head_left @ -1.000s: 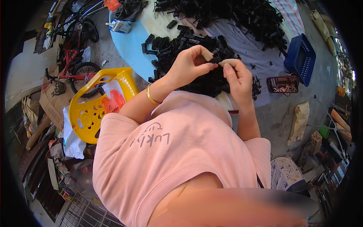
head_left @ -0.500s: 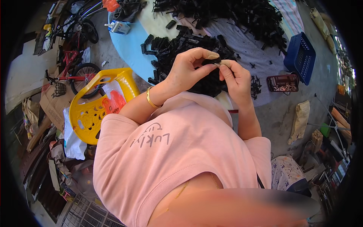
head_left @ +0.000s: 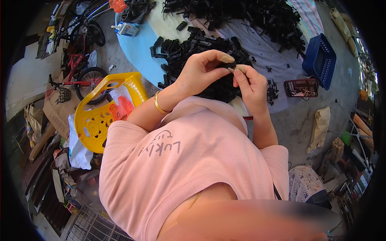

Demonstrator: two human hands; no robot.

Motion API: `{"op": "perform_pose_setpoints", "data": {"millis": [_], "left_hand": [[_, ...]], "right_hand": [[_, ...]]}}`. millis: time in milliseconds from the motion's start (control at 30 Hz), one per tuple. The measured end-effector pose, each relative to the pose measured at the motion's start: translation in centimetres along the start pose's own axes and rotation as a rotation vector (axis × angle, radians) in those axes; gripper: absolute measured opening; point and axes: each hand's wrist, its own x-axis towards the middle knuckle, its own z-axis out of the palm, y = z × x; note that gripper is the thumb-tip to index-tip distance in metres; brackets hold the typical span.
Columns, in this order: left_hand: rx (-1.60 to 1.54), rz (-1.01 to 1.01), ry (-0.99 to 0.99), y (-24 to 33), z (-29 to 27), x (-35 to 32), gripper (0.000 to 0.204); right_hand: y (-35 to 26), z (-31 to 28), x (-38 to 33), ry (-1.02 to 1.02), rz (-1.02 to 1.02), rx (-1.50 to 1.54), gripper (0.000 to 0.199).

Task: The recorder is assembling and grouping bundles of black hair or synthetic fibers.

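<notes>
Both hands meet over the near pile of black plastic pieces (head_left: 181, 52). Between thumb and forefinger, my left hand (head_left: 199, 74) is closed on a small black plastic piece (head_left: 229, 65), mostly hidden by the fingers. My right hand (head_left: 253, 84) pinches the right end of that same piece, where a small pale bit shows. Tan covers wrap some fingertips on both hands. Beyond the hands lies a larger heap of black parts (head_left: 265, 20). Thin black scraps (head_left: 272, 92) lie to the right of my right hand.
Right of the cloth-covered work surface (head_left: 261, 48) stand a blue plastic basket (head_left: 319, 60) and a phone (head_left: 300, 87) with a lit screen. At the left are a yellow plastic chair (head_left: 89, 126) with a red bag (head_left: 122, 108), a small carton (head_left: 127, 29) and a red bicycle (head_left: 76, 62).
The hands stay in nearly the same place. My left forefinger has shifted slightly on the black piece, and the grip of both hands persists.
</notes>
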Motion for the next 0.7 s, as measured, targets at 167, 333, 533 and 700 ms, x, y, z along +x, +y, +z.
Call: {"op": "perform_pose_setpoints", "data": {"millis": [167, 333, 533, 700], "left_hand": [[0.17, 0.11, 0.056, -0.2, 0.6, -0.1, 0.023], [0.279, 0.209, 0.108, -1.2, 0.4, 0.1, 0.019], [0.731, 0.407, 0.119, -1.2, 0.3, 0.5, 0.019], [0.922, 0.446, 0.177, -1.8, -0.5, 1.5, 0.03]], "right_hand": [[-0.2, -0.1, 0.0, 0.008, 0.056, 0.054, 0.014], [0.7, 0.3, 0.1, -0.028, 0.129, 0.121, 0.014], [2.3, -0.7, 1.1, -0.174, 0.432, 0.372, 0.014], [8.0, -5.2, 4.5, -0.004, 0.322, 0.051, 0.026]]}}
